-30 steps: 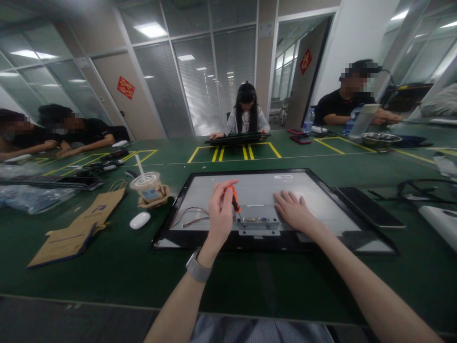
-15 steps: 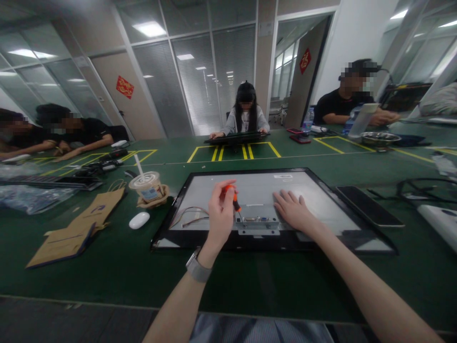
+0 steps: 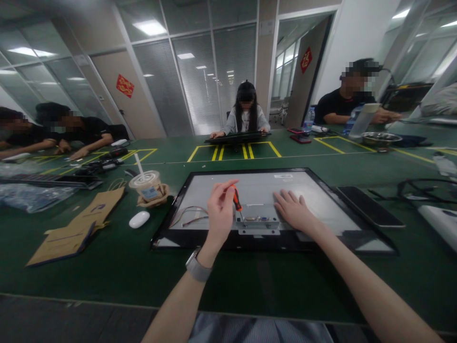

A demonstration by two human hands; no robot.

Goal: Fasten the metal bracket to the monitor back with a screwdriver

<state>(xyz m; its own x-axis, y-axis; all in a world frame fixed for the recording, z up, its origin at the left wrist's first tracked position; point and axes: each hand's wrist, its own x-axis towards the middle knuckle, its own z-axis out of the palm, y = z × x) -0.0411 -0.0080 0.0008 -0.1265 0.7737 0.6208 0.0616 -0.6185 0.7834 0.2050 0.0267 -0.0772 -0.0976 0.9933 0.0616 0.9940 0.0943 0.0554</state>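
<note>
A flat display panel point(image 3: 200, 190) with a black frame and a pale grey back lies on the green table in front of me. My left hand point(image 3: 220, 209) grips an orange and black screwdriver point(image 3: 237, 200), held tilted. Its shaft points down to the left end of a metal bracket with connector ports point(image 3: 259, 222) at the panel's near middle. My right hand point(image 3: 293, 208) lies flat on the panel just right of the bracket, fingers spread. Thin loose wires point(image 3: 191, 212) rest on the panel left of my left hand.
Left of the panel are a cup with a straw point(image 3: 147, 186), a white earbud-like case point(image 3: 139, 219) and a brown paper bag point(image 3: 76, 226). A black phone-like slab point(image 3: 369, 206) lies at right. A co-worker point(image 3: 246, 112) sits opposite; other people sit at both sides.
The fingers of my left hand have shifted slightly around the screwdriver handle, whose tip stays at the bracket. My right hand has not moved.
</note>
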